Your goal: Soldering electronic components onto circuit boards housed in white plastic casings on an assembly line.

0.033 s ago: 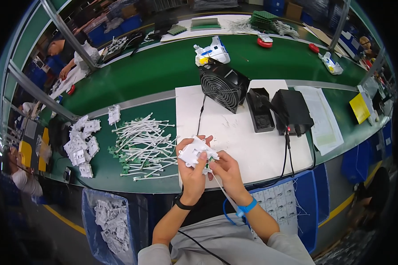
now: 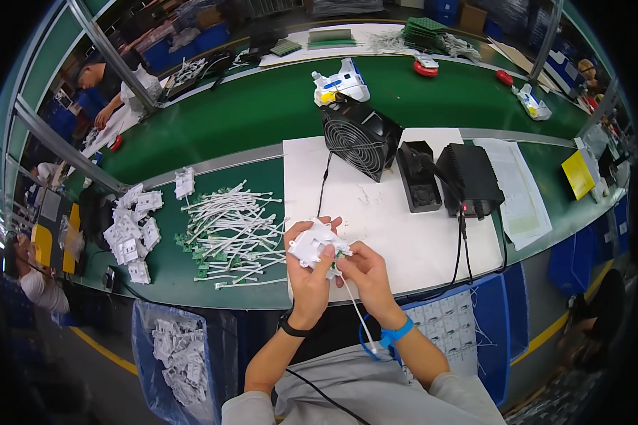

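Observation:
My left hand grips a white plastic housing in front of me, its thumb on top near the right edge. A small green circuit board shows at that edge. My right hand pinches the board against the housing, its fingers partly hiding it. From there a white cable hangs toward my lap. To the left lies a pile of white cables with small green boards. Beyond it is a heap of white plastic housings, with a single white housing nearby.
A white sheet covers the bench under my hands. A black fan, a black holder and a black power box stand on it. Behind runs a green conveyor. Below the bench sit a lined bin and a blue bin.
The white cable hanging from my right hand has swung slightly left. Both hands keep their hold on the housing and board.

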Tool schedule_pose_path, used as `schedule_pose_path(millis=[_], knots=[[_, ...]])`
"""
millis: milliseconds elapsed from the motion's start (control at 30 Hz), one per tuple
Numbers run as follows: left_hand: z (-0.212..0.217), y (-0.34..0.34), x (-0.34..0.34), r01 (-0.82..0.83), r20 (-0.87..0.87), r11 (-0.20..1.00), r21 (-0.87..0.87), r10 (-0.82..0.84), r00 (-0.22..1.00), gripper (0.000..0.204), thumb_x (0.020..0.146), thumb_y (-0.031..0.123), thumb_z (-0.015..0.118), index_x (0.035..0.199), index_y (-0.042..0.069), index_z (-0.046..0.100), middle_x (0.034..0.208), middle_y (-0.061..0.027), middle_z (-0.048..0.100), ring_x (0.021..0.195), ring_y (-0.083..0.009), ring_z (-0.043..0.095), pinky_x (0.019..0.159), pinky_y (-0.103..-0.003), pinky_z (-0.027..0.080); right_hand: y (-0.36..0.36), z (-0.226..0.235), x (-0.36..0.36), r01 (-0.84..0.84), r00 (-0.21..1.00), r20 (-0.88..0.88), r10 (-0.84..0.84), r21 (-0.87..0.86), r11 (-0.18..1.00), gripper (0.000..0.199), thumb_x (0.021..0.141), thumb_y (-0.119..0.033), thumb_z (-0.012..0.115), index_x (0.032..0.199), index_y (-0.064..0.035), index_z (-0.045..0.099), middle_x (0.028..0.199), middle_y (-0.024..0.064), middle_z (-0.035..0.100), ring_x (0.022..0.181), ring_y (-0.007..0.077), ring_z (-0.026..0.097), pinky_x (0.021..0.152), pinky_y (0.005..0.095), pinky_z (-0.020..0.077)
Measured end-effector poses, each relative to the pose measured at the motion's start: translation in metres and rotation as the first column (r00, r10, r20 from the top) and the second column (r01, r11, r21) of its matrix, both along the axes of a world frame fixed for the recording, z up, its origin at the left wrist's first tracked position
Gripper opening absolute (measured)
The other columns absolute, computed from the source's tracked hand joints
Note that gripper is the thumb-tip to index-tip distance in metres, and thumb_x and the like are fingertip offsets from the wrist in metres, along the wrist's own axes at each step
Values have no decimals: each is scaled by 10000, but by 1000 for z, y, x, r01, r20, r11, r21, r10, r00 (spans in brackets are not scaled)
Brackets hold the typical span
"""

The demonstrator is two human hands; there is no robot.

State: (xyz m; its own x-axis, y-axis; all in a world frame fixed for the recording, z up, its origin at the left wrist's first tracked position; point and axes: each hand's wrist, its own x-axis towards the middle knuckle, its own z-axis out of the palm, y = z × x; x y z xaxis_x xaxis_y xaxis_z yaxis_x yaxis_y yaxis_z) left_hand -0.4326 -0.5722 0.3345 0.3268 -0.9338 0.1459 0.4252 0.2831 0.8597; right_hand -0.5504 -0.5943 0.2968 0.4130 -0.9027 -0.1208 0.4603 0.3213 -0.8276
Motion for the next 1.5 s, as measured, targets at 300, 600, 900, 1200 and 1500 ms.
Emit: schedule_pose_path(millis=[300, 600, 900, 1200, 1500], knots=[[1, 2, 55, 234, 174, 966, 107, -250, 953, 660, 903, -58, 647, 1482, -13, 332, 1290, -210, 609, 1187, -251, 621, 1013, -351, 496, -24, 15, -27, 11, 985, -169, -38, -155, 988, 162, 944, -54, 697, 1066, 51, 702, 974, 77, 732, 917, 117, 683, 830, 250, 530], [38, -23, 83, 361, 497, 795, 487, -592, 634, 328, 932, 71, 715, 1254, 29, 675, 899, -8, 682, 790, -29, 603, 694, -191, 483, -52, 46, -21, -328, 878, -433, 203, -236, 915, 169, 896, -58, 755, 1040, 27, 732, 873, 45, 725, 815, 85, 663, 769, 226, 520], [25, -44, 105, 418, 487, 809, 413, -584, 649, 357, 930, 78, 701, 1272, 12, 624, 1080, -79, 691, 966, -132, 678, 840, -264, 533, -66, 26, 8, -254, 907, -401, 132, -268, 930, 180, 934, -88, 716, 1087, 6, 721, 984, 48, 726, 855, 100, 662, 776, 244, 520], [11, -73, 108, -40, 877, 999, -11, 28, 480, 276, 868, 47, 676, 1143, 60, 676, 975, -114, 679, 739, -270, 641, 676, -331, 498, -64, 47, 23, -192, 912, -394, 116, -161, 968, 345, 983, -61, 626, 1321, 1, 641, 1011, 52, 689, 837, 131, 660, 752, 265, 540], [-12, -86, 69, 35, 470, 982, 188, -121, 874, 269, 952, 35, 632, 1220, 14, 632, 945, -29, 645, 794, -83, 556, 665, -246, 444, -27, 23, 54, -208, 636, -626, -452, -703, 680, 369, 919, 30, 629, 1286, 8, 655, 853, 126, 552, 747, 208, 600, 679, 328, 497]])
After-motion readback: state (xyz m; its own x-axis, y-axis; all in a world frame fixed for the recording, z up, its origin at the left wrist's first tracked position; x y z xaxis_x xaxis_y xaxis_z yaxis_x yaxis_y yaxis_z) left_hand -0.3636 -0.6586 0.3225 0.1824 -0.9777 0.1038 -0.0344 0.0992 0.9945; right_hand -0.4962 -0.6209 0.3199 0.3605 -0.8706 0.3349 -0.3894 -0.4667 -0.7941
